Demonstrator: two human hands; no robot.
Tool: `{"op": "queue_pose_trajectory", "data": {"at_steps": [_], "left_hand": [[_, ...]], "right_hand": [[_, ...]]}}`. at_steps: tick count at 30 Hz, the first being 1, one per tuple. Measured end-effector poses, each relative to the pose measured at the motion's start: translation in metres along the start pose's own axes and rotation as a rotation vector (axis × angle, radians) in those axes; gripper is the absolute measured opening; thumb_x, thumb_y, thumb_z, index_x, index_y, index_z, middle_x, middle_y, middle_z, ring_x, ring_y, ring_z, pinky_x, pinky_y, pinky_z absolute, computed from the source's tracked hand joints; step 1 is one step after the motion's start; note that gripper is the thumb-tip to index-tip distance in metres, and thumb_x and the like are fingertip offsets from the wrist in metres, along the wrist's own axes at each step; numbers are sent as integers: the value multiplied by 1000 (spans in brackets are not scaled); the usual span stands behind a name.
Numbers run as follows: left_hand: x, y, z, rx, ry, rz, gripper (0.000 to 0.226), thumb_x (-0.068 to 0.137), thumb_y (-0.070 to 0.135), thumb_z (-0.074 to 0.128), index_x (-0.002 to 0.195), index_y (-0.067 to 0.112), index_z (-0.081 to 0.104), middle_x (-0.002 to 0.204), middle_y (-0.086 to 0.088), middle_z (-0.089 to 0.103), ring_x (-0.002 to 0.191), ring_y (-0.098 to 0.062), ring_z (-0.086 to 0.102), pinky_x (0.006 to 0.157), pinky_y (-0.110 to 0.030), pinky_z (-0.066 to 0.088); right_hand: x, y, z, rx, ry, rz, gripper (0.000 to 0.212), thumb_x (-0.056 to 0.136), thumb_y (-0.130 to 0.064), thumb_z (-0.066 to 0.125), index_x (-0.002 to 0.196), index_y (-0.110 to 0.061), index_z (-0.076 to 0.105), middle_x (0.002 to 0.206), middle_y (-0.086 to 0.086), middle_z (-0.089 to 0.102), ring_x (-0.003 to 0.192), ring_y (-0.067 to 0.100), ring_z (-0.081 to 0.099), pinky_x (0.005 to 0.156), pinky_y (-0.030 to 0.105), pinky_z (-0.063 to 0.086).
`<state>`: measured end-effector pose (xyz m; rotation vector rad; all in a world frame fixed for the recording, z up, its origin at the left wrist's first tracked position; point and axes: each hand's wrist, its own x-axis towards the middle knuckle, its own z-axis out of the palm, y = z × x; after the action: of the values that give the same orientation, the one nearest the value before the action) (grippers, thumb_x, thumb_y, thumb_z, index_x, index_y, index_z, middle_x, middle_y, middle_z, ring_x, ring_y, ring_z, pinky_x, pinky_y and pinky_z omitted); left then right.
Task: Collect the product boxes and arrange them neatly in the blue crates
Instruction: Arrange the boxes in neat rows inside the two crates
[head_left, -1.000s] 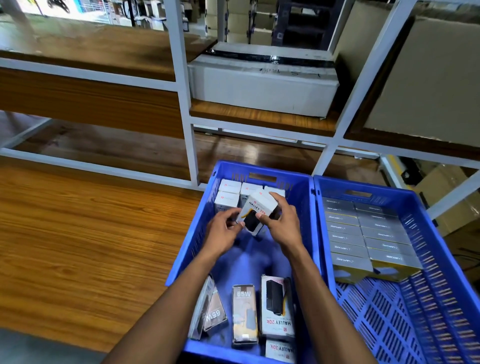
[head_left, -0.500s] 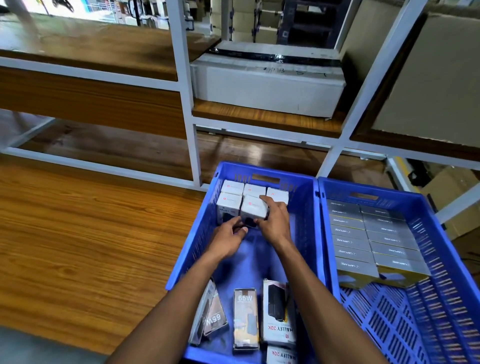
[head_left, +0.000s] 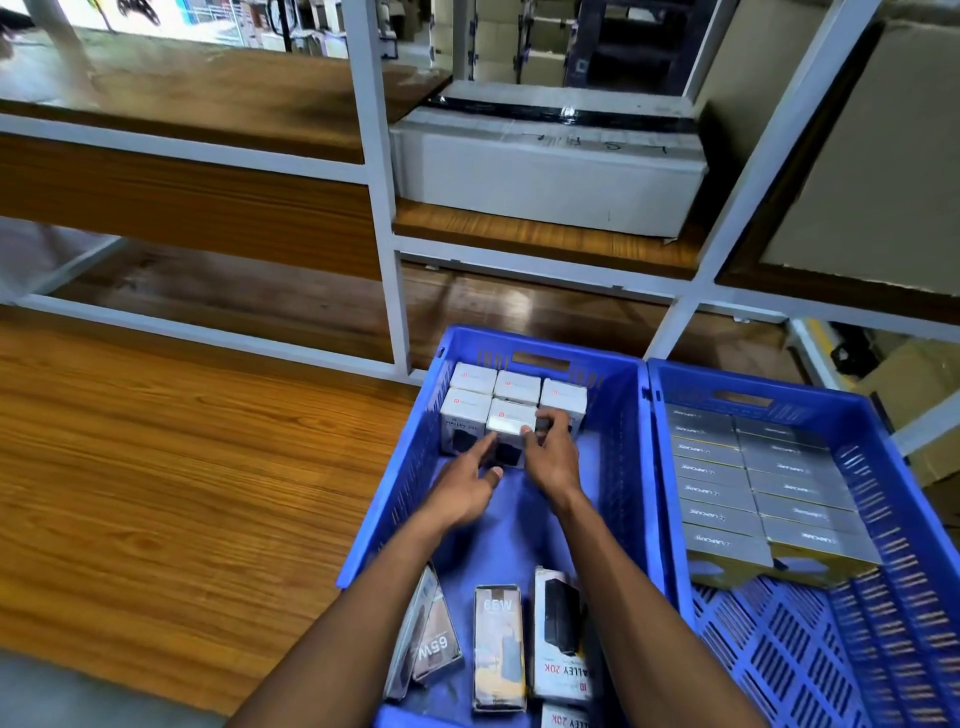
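A: What is the grip doing?

B: The right hand has its fingers curled over the top and right side of the white Halley 20K box, grasping it. The left hand is released, fingers straight, tips just touching the box's lower front.

A: What has changed?

B: A second ago that box was tilted in the air between both hands; now it stands upright in the second row, touching its neighbour on the left, at the far end of the left blue crate, centre of the frame. I judge this placement nearly finished, with the row's right slot open.

A: And outward from there?

B: Loose boxes lie flat at the crate's near end, bottom centre: a 65W box, another 65W box leaning left of it, and a flat Halley 20K box. They are not yet arranged. The right blue crate holds two neat columns of grey boxes; their small print looks like a brand name, but I cannot read it surely.
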<state>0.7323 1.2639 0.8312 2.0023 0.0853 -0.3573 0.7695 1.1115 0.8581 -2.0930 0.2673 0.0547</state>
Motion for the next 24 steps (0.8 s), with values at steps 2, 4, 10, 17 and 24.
{"op": "queue_pose_trajectory", "data": {"at_steps": [2,4,10,17,24], "left_hand": [[0,0,0,13,-1,-2,65,103,24,58,162,37,34,162,9,45,149,-15,43,125,-39,34],[-2,1,1,16,2,-3,63,104,21,58,161,34,35,161,8,45,148,-14,43,123,-34,34],[-4,1,1,6,-27,-11,63,104,25,58,161,40,34,162,9,42,149,-14,40,124,-36,32],[-5,3,1,-54,-35,-30,62,105,26,60,161,36,35,159,7,48,146,-14,45,122,-42,38],[-6,17,-5,-209,148,12,30,108,13,53,134,22,65,130,1,71,120,-15,66,106,-35,54]], "right_hand": [[-2,0,-1,15,-5,86,27,105,-36,56,118,-13,51,105,4,65,100,29,63,83,36,48],[3,8,3,13,-27,218,42,101,-56,52,96,-14,54,85,4,66,91,33,65,80,42,53],[-3,-1,1,720,-305,555,46,106,-47,52,126,-6,53,119,24,63,120,39,62,109,45,49],[2,1,3,1007,-323,629,77,105,-37,57,160,2,19,137,37,55,125,40,60,106,45,49],[-4,-5,0,871,-419,610,46,104,-50,54,123,-8,53,117,22,68,118,35,63,106,44,51]]}}
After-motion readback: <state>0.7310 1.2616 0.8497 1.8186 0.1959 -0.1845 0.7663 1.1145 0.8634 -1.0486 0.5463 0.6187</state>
